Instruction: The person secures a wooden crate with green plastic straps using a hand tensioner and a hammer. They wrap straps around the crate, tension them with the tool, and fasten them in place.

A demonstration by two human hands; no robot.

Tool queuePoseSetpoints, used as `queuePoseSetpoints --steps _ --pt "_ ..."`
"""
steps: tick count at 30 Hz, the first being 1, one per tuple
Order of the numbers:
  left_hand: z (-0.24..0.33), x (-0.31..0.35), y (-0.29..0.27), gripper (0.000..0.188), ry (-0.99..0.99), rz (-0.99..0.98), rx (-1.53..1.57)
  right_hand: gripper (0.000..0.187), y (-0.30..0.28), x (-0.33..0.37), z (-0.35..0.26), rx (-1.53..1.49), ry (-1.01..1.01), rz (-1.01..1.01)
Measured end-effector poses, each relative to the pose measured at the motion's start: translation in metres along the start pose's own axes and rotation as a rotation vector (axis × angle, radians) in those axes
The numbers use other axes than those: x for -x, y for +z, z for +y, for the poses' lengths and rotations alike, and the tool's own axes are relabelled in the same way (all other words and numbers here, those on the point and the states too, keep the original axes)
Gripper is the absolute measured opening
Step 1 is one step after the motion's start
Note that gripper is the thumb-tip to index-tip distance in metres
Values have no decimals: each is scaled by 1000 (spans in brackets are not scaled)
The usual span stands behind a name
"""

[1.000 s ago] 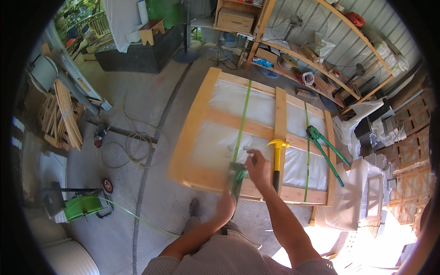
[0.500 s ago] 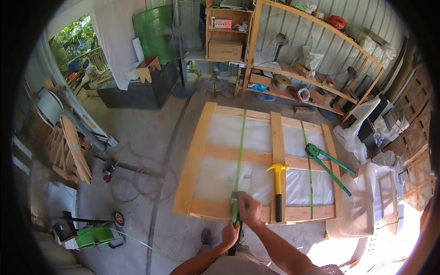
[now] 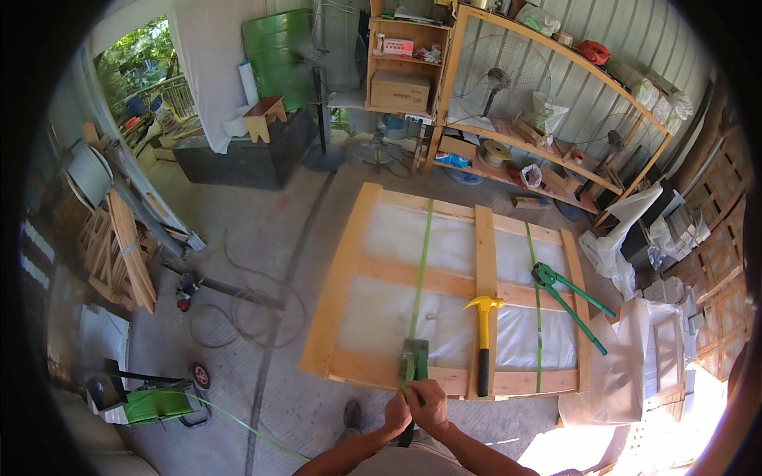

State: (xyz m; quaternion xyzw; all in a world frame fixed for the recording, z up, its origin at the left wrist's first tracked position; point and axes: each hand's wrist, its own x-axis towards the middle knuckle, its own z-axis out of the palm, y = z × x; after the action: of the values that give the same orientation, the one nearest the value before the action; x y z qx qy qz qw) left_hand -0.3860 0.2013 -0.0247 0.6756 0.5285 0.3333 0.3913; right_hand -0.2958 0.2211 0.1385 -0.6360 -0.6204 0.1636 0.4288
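A wooden crate frame (image 3: 456, 280) over white plastic-wrapped goods lies before me, crossed by a green strap (image 3: 422, 262). On its near rail sits a green strapping tensioner (image 3: 415, 353), which the strap runs into. My left hand (image 3: 398, 414) is closed at the tensioner's near end, around the strap's loose part. My right hand (image 3: 429, 404) is closed beside it on the near part of the tensioner; the fingers partly hide the grip. A yellow claw hammer (image 3: 483, 333) with a black grip lies on the middle slat. Right of it rest long-handled green pliers (image 3: 570, 305), across a second strap (image 3: 538, 337).
A strap reel cart (image 3: 159, 404) stands at lower left, its green strap trailing toward me. A hose (image 3: 230, 325) coils on the floor to the left. Shelves (image 3: 524, 131) with fans line the back. Plastic-wrapped goods (image 3: 635, 349) stand right of the crate.
My right hand has come down from the tensioner's upper part to beside my left hand, which has slid a little lower. The view has shifted slightly.
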Motion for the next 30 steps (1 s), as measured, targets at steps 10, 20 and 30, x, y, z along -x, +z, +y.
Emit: queuePoseSetpoints --steps 10,20,30 --pt "11 -12 5 37 -324 -63 -106 20 33 -172 88 -36 369 196" --pt "-15 15 -2 33 -537 -301 416 21 5 15 -8 -36 -31 55" --pt "7 2 0 45 -576 -263 260 17 8 -108 33 -2 343 129"
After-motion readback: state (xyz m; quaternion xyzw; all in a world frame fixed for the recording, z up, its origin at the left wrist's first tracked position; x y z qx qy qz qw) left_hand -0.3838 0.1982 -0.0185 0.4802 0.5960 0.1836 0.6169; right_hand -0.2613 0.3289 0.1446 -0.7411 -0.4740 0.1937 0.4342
